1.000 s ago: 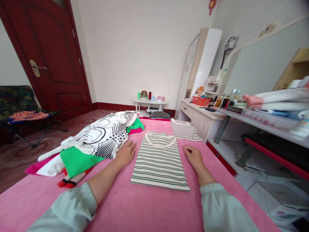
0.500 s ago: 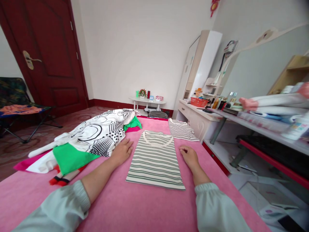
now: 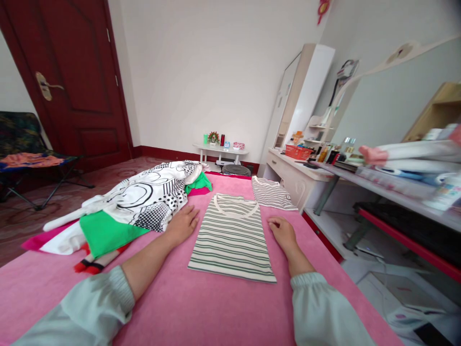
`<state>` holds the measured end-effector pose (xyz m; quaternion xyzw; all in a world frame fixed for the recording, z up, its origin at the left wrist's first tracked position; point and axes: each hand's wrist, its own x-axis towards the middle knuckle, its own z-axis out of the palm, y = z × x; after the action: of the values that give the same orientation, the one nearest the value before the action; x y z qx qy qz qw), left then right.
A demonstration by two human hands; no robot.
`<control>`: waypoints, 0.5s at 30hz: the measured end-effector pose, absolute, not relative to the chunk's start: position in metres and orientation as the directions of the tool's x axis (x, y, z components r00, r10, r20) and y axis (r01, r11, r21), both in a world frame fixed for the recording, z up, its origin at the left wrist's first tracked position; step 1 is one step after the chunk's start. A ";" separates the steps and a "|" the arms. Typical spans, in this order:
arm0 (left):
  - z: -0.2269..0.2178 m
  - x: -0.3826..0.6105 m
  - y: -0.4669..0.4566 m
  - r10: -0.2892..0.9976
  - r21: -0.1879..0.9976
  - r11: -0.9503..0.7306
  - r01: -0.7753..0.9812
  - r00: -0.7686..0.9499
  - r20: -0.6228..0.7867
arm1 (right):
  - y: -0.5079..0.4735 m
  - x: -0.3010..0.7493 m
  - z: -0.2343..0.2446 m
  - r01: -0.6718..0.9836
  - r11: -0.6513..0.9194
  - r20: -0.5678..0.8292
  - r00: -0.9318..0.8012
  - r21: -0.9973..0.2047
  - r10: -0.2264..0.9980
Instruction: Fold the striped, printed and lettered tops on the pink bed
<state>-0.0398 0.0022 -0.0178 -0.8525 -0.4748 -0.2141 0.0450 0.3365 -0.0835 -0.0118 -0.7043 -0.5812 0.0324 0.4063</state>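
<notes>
A folded striped T-shirt (image 3: 232, 245), cream with dark green lines and a pale round neckline, lies flat on the pink bedspread (image 3: 201, 312) between my hands. My left hand (image 3: 183, 225) rests palm down just left of the shirt, fingers loosely out, holding nothing. It is close to a heap of clothes (image 3: 144, 192) in white, black print and green. To the right of the shirt, my right hand (image 3: 283, 234) rests on the bedspread with its fingers curled in and nothing visible in them. Neither hand touches the shirt.
Another folded striped garment (image 3: 273, 193) lies at the far right edge of the bed. A dressing table (image 3: 288, 163) with a red basket (image 3: 298, 152) and a cluttered shelf (image 3: 399, 185) stand on the right. At left are a folding chair (image 3: 32, 161) and a door (image 3: 68, 86).
Both hands and the folded T-shirt stay in place. Only the camera view shifts very slightly.
</notes>
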 end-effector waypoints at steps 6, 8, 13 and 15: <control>-0.016 -0.039 0.000 0.794 0.141 -0.541 0.829 0.448 0.412 | -0.083 0.337 -0.014 0.798 0.013 0.446 0.323 -0.603 0.835; -0.016 -0.040 0.000 0.799 0.142 -0.536 0.832 0.445 0.404 | -0.083 0.337 -0.014 0.802 0.014 0.450 0.321 -0.598 0.833; -0.017 -0.040 0.001 0.796 0.143 -0.541 0.829 0.450 0.404 | -0.083 0.337 -0.013 0.809 0.002 0.437 0.315 -0.587 0.843; -0.018 -0.041 0.002 0.793 0.151 -0.547 0.824 0.451 0.410 | -0.084 0.337 -0.012 0.811 -0.006 0.427 0.314 -0.585 0.848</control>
<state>-0.0406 0.0021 -0.0178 -0.8510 -0.4749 -0.2215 0.0350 0.3367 -0.0838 -0.0120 -0.7090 -0.5850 0.0235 0.3931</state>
